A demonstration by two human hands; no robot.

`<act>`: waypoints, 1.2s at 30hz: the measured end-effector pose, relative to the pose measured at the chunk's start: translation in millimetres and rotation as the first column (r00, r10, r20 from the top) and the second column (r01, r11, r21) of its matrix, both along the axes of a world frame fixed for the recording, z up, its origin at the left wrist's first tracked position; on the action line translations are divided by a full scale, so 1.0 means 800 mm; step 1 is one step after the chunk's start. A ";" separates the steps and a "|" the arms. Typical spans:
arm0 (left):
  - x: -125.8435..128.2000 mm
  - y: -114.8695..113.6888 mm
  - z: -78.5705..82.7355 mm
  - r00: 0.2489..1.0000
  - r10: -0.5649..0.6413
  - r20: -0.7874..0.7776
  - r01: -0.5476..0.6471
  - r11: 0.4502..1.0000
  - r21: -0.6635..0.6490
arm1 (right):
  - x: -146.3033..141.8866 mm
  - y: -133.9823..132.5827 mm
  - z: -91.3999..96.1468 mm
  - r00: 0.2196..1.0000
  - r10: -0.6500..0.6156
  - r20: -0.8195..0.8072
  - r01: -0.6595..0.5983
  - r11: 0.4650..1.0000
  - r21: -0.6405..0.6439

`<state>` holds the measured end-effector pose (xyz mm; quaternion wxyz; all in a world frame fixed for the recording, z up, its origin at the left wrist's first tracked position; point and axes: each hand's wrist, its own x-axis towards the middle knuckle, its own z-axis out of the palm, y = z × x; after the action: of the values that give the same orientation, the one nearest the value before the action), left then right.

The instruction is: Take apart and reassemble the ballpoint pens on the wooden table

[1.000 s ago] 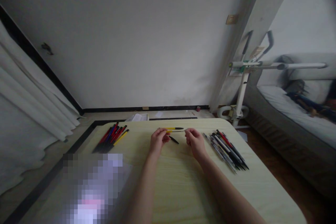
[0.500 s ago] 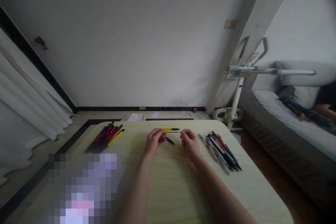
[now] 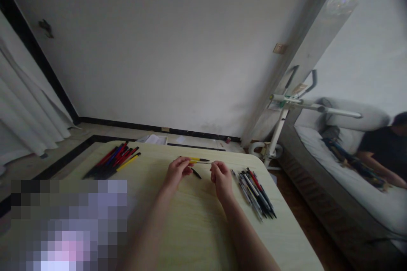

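My left hand (image 3: pixel 175 172) and my right hand (image 3: pixel 220 178) are both closed in a pinch over the middle of the pale wooden table (image 3: pixel 197 220). Between them runs a thin pen part (image 3: pixel 201 162), yellow at the left end, held by both hands. A yellow pen with a black tip (image 3: pixel 199 159) lies just behind it on the table. A small black piece (image 3: pixel 196 173) lies below my left fingers.
A pile of red, blue, black and yellow pens (image 3: pixel 113 160) lies at the table's far left. Another row of dark and grey pens (image 3: pixel 253 192) lies to the right. A person sits on the grey sofa (image 3: pixel 346 178) at right. A white exercise machine (image 3: pixel 280 127) stands behind the table.
The view has swung to the right and tilted, bringing the seated person into sight. My hands keep the same pinch on the pen part, a little closer together.
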<state>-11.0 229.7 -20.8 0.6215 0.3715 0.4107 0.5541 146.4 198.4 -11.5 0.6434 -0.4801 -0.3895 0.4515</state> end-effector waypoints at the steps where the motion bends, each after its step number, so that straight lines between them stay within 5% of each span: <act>1: 0.000 0.000 0.000 1.000 0.000 -0.004 0.000 1.000 0.006 | 0.000 0.000 0.000 1.000 0.008 0.003 -0.008 1.000 -0.003; 15: 0.001 -0.003 0.006 0.999 -0.037 -0.037 0.037 0.999 0.009 | -0.007 -0.003 -0.002 0.998 0.055 -0.003 -0.055 0.998 0.009; 26: 0.000 -0.003 0.006 0.999 -0.036 0.026 0.036 0.999 0.009 | -0.007 -0.005 0.001 0.973 0.122 0.196 -0.123 0.992 -0.011; 30: -0.005 -0.001 0.008 0.983 0.014 0.184 -0.014 1.000 -0.003 | -0.010 -0.005 -0.008 0.852 0.031 0.522 -0.061 0.997 0.041; 36: -0.016 0.003 0.013 0.915 0.132 0.382 -0.124 0.991 -0.045 | -0.015 -0.017 -0.006 0.490 -0.015 0.872 -0.089 0.994 0.067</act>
<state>-23.7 232.4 -10.3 0.6558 0.2220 0.3097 0.6517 134.5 184.8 -16.1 0.3728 -0.5998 -0.6939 0.1406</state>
